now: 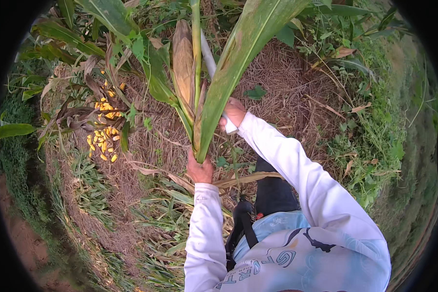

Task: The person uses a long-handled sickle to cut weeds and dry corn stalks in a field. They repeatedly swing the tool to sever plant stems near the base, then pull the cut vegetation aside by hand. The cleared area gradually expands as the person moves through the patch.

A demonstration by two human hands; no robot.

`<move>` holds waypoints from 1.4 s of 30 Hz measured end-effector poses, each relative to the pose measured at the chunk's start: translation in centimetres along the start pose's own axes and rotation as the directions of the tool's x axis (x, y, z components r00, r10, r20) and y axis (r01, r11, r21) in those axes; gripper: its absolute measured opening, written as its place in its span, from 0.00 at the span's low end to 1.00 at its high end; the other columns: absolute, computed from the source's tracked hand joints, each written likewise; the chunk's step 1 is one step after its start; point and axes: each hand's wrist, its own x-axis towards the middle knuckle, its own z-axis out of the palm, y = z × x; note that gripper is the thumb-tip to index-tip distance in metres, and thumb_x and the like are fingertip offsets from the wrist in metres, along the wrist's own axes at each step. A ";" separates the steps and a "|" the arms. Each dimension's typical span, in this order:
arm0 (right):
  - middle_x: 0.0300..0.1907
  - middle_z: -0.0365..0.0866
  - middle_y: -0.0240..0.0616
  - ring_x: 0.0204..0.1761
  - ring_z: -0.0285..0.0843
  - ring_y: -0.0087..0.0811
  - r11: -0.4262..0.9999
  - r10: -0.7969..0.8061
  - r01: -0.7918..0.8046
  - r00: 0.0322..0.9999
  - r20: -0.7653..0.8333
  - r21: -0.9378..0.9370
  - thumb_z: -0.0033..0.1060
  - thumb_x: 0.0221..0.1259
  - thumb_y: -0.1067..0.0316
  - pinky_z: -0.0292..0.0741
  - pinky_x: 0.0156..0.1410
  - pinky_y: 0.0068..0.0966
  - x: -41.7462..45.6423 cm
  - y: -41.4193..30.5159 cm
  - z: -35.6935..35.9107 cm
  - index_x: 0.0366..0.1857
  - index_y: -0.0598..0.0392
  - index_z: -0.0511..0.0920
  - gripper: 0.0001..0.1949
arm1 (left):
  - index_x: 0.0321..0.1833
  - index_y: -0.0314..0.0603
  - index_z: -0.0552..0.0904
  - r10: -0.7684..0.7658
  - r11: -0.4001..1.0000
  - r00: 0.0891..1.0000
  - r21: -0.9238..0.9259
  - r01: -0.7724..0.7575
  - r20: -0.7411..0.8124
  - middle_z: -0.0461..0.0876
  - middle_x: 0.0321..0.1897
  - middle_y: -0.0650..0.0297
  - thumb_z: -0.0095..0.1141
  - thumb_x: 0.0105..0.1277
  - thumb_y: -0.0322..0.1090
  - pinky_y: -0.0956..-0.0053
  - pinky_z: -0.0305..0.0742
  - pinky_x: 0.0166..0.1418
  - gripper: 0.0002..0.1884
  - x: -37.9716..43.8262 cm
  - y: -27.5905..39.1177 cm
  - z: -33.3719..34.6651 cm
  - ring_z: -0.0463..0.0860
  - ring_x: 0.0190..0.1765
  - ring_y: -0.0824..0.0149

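My left hand (200, 168) is closed around a green corn stalk (196, 73), low down where the leaf bases meet. An ear of corn (182, 62) in a dry brown husk stands along the stalk's left side. A broad green corn leaf (237, 54) slants up to the right from my left hand. Partly behind that leaf, my right hand (235, 112) grips a long pale tool (208, 54) near its white lower end. The leaf hides the tool's middle, so its exact kind is unclear.
Husked yellow corn ears (105, 140) lie piled on the ground at left, partly under withered leaves (84, 113). Dry straw (284, 84) covers the soil. Cut green stalks and leaves (164, 211) lie at lower left. Vines and weeds (379, 146) grow at right.
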 end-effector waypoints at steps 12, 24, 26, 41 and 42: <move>0.17 0.71 0.30 0.10 0.64 0.20 0.761 0.065 -0.400 0.830 -0.554 -0.510 0.61 0.62 0.57 0.63 0.16 0.21 -29.9 13.2 -7.7 0.32 0.55 0.70 0.13 | 0.54 0.40 0.80 0.196 0.797 0.977 0.568 -0.206 0.079 0.83 0.44 0.48 0.58 0.56 0.32 0.62 0.78 0.49 0.20 -12.1 -8.8 -34.8 0.84 0.44 0.47; 0.18 0.70 0.32 0.12 0.66 0.22 0.843 -0.212 -0.229 0.690 -0.692 -0.487 0.57 0.64 0.61 0.65 0.18 0.22 -41.8 17.5 -2.9 0.33 0.58 0.70 0.12 | 0.49 0.35 0.81 -0.252 0.796 0.965 0.582 0.165 0.071 0.84 0.34 0.47 0.65 0.51 0.34 0.64 0.76 0.42 0.22 -25.3 -14.3 -36.7 0.85 0.36 0.53; 0.18 0.72 0.32 0.13 0.68 0.22 0.793 -0.360 -0.186 0.626 -0.692 -0.581 0.59 0.63 0.59 0.67 0.18 0.22 -41.6 16.7 -1.9 0.35 0.59 0.70 0.14 | 0.48 0.33 0.81 -0.214 0.873 0.971 0.467 0.141 0.107 0.84 0.33 0.48 0.65 0.51 0.33 0.67 0.76 0.42 0.20 -25.8 -14.2 -35.2 0.84 0.35 0.55; 0.12 0.62 0.25 0.10 0.59 0.18 0.921 -0.355 0.116 0.644 -0.678 -0.372 0.64 0.61 0.55 0.57 0.13 0.18 -47.4 9.9 -4.6 0.28 0.50 0.65 0.17 | 0.44 0.31 0.80 -0.372 0.925 0.879 0.037 0.379 0.299 0.81 0.34 0.65 0.65 0.53 0.24 0.79 0.72 0.40 0.15 -20.7 -7.4 -26.2 0.76 0.33 0.73; 0.12 0.62 0.25 0.10 0.59 0.18 0.928 -0.309 0.057 0.670 -0.675 -0.368 0.64 0.61 0.55 0.57 0.14 0.18 -48.3 11.2 -4.7 0.26 0.50 0.65 0.17 | 0.44 0.31 0.80 -0.389 0.919 0.875 0.050 0.392 0.287 0.81 0.34 0.65 0.65 0.53 0.24 0.79 0.72 0.41 0.15 -20.8 -7.0 -26.3 0.76 0.33 0.73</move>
